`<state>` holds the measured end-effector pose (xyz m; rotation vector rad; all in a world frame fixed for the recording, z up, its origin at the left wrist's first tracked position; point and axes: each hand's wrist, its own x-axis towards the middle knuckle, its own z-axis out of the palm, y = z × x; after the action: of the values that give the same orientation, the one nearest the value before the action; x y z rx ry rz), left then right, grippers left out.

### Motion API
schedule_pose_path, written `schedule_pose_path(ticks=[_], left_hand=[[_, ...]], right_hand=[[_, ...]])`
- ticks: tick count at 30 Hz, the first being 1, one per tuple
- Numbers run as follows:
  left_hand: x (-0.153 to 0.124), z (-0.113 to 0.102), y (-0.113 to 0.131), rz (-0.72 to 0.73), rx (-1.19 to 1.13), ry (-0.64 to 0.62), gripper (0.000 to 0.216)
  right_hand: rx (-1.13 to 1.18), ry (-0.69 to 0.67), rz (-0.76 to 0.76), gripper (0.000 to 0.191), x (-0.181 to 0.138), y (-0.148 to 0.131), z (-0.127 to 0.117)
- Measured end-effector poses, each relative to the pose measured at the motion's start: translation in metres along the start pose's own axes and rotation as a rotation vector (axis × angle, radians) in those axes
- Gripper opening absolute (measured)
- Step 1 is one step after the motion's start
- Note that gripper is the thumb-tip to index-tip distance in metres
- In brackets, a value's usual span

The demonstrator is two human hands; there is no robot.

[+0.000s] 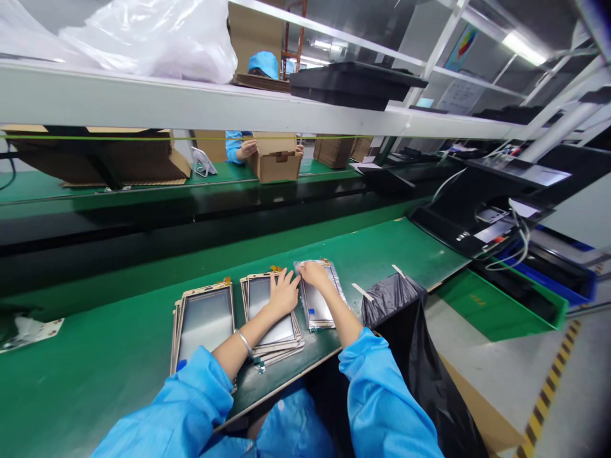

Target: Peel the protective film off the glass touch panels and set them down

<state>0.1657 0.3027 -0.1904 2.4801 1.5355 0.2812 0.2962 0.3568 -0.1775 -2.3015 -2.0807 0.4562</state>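
Note:
Three stacks of flat, framed screen panels lie side by side on the green workbench (pixel 119 356). My left hand (pixel 283 296) rests over the middle stack (pixel 259 294), fingers spread, their tips reaching its upper right corner. At the right stack (pixel 317 308), whose top panel looks wrapped in clear, shiny film, my right hand (pixel 314 275) is closed at the upper left corner. What those fingers pinch is too small to make out. The left stack (pixel 205 321) has pale gold frames and an orange ribbon tab at its top, and my left forearm crosses its lower right.
A black plastic bag (pixel 394 296) is taped to the bench edge at right. Beyond it stand a green crate (pixel 501 308) and black equipment (pixel 477 203). Across the line, a co-worker's hands hold a cardboard box (pixel 278 166). A white shelf (pixel 191 102) spans overhead.

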Motion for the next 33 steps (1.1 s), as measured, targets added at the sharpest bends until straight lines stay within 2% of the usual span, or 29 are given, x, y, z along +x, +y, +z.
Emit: schedule_pose_path(ticks=[10,22,28,33], left_hand=[[-0.003,0.003,-0.002,0.018,-0.022,0.017,0.037],[-0.011,0.004,0.0,0.034,-0.052,0.002,0.038],[-0.014,0.006,0.002,0.032,-0.064,-0.026,0.041],[-0.015,0.006,0.004,0.024,-0.076,-0.03,0.044]], right_hand=[[-0.112,-0.053,0.003,0.031,-0.005,-0.009,-0.009],[-0.212,-0.109,0.005,0.025,-0.001,-0.027,-0.007],[-0.176,-0.096,-0.003,0.026,-0.004,-0.024,0.0],[-0.102,-0.064,-0.041,0.026,-0.009,-0.01,-0.003]])
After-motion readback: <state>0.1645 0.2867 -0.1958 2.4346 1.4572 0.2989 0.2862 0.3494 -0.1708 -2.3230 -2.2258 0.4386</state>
